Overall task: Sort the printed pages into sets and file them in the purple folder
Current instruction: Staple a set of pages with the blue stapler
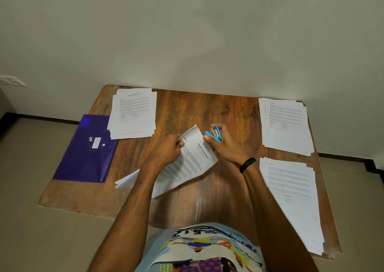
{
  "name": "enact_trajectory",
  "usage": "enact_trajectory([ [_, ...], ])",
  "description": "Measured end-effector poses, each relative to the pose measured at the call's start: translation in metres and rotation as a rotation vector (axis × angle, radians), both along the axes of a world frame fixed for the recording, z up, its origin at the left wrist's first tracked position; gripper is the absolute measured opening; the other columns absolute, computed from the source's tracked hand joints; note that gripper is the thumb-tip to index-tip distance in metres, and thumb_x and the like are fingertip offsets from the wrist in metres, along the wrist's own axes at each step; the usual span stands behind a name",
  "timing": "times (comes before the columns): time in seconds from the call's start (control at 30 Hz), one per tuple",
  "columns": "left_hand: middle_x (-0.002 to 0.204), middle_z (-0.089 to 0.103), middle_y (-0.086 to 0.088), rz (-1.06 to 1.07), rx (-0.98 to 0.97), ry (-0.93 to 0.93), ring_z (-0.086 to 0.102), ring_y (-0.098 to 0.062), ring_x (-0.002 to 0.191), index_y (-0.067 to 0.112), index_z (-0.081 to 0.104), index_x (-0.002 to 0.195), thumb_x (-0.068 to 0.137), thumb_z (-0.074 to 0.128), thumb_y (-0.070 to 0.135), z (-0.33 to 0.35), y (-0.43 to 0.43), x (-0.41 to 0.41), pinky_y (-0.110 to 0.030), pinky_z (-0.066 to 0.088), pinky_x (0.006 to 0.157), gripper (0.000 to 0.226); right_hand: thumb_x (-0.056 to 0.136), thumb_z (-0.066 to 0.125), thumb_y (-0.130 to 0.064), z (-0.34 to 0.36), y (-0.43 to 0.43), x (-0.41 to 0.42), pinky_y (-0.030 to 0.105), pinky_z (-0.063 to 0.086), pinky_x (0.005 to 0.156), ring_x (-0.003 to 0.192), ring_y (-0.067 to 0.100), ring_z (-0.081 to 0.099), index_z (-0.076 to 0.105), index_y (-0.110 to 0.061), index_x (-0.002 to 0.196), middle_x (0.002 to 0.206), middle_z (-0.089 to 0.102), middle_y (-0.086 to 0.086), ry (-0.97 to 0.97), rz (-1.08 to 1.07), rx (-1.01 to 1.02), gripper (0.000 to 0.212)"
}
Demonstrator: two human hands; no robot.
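A set of printed pages [187,167] headed "Sample Financial Statement" lies tilted at the table's middle. My left hand [166,152] pinches its upper left edge. My right hand [224,145] grips a small blue stapler [214,133] just above the set's top corner. The purple folder [87,149] lies flat and closed at the table's left side, apart from both hands.
Three more stacks of printed pages lie on the wooden table [207,109]: one at the back left [133,113] overlapping the folder's corner, one at the back right [286,124], one at the front right [295,199]. A wall stands right behind the table.
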State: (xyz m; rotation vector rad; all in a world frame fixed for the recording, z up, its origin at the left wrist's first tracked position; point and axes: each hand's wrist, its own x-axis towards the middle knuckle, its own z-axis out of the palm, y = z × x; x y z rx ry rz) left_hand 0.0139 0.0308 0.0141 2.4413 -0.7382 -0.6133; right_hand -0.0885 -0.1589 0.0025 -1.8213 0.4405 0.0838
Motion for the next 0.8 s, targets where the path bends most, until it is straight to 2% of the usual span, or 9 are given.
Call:
enact_trajectory([
  [0.1, 0.094, 0.062, 0.004, -0.011, 0.017, 0.007, 0.055, -0.005, 0.067, 0.017, 0.061, 0.102, 0.103, 0.051, 0.022, 0.000, -0.001, 0.002, -0.015, 0.034, 0.054, 0.011, 0.097, 0.057, -0.044, -0.009, -0.002, 0.002, 0.038, 0.059, 0.085, 0.097, 0.013, 0.066, 0.035, -0.024, 0.136, 0.117, 0.060, 0.000, 0.021, 0.078, -0.168, 0.050],
  [0.13, 0.096, 0.064, 0.002, -0.019, 0.022, 0.005, 0.056, -0.007, 0.067, 0.019, 0.059, 0.099, 0.102, 0.052, 0.023, -0.001, -0.001, 0.003, -0.016, 0.034, 0.054, 0.009, 0.098, 0.056, -0.043, -0.010, -0.001, 0.003, 0.036, 0.059, 0.083, 0.095, 0.011, 0.064, 0.040, -0.021, 0.135, 0.116, 0.060, 0.001, 0.013, 0.107, -0.224, 0.046],
  [0.23, 0.104, 0.070, -0.005, -0.048, 0.048, 0.010, 0.060, -0.011, 0.069, 0.019, 0.060, 0.100, 0.102, 0.052, 0.024, -0.004, 0.000, 0.008, -0.016, 0.034, 0.053, 0.010, 0.099, 0.057, -0.036, -0.009, -0.001, 0.004, 0.014, 0.047, 0.076, 0.092, 0.008, 0.054, 0.055, -0.015, 0.131, 0.116, 0.052, 0.004, -0.001, 0.129, -0.381, 0.038],
  [0.27, 0.107, 0.071, -0.005, -0.060, 0.058, 0.010, 0.061, -0.012, 0.072, 0.017, 0.062, 0.105, 0.102, 0.052, 0.024, -0.005, 0.000, 0.009, -0.016, 0.035, 0.053, 0.013, 0.098, 0.059, -0.033, -0.008, -0.002, 0.004, 0.014, 0.045, 0.079, 0.097, 0.009, 0.052, 0.055, -0.014, 0.133, 0.119, 0.052, 0.006, -0.015, 0.120, -0.398, 0.040],
  [0.37, 0.114, 0.071, -0.006, -0.096, 0.080, -0.014, 0.065, -0.019, 0.084, 0.013, 0.065, 0.114, 0.102, 0.051, 0.022, -0.005, 0.000, 0.013, -0.018, 0.036, 0.054, 0.021, 0.097, 0.064, -0.028, -0.010, -0.005, 0.006, 0.024, 0.046, 0.092, 0.110, 0.013, 0.053, 0.050, -0.016, 0.141, 0.132, 0.054, 0.008, -0.079, 0.142, -0.412, 0.048],
  [0.53, 0.117, 0.071, -0.004, -0.157, 0.120, -0.065, 0.067, -0.023, 0.089, 0.018, 0.068, 0.115, 0.101, 0.052, 0.025, -0.009, -0.003, 0.020, -0.019, 0.038, 0.056, 0.023, 0.095, 0.065, -0.027, -0.010, -0.010, 0.011, 0.037, 0.051, 0.100, 0.115, 0.018, 0.054, 0.051, -0.016, 0.139, 0.130, 0.056, 0.008, -0.104, 0.210, -0.417, 0.048],
  [0.6, 0.118, 0.071, -0.004, -0.164, 0.137, -0.078, 0.068, -0.023, 0.089, 0.019, 0.068, 0.117, 0.100, 0.052, 0.025, -0.010, -0.003, 0.022, -0.023, 0.045, 0.061, 0.024, 0.095, 0.066, -0.026, -0.009, -0.013, 0.012, 0.036, 0.051, 0.099, 0.116, 0.018, 0.055, 0.051, -0.016, 0.138, 0.130, 0.057, 0.007, -0.114, 0.236, -0.400, 0.047],
  [0.73, 0.120, 0.070, -0.004, -0.163, 0.144, -0.089, 0.069, -0.025, 0.088, 0.019, 0.067, 0.118, 0.100, 0.053, 0.026, -0.011, -0.003, 0.023, -0.030, 0.055, 0.068, 0.024, 0.096, 0.065, -0.018, -0.004, -0.014, 0.010, 0.021, 0.053, 0.088, 0.114, 0.012, 0.057, 0.045, -0.015, 0.136, 0.131, 0.055, 0.002, -0.116, 0.250, -0.268, 0.044],
  [0.8, 0.119, 0.071, -0.003, -0.164, 0.133, -0.097, 0.069, -0.025, 0.089, 0.019, 0.067, 0.118, 0.100, 0.052, 0.026, -0.011, -0.003, 0.024, -0.031, 0.056, 0.070, 0.024, 0.100, 0.058, -0.022, -0.004, -0.014, 0.008, 0.022, 0.055, 0.085, 0.111, 0.012, 0.059, 0.043, -0.017, 0.135, 0.127, 0.055, 0.000, -0.124, 0.213, -0.241, 0.039],
])
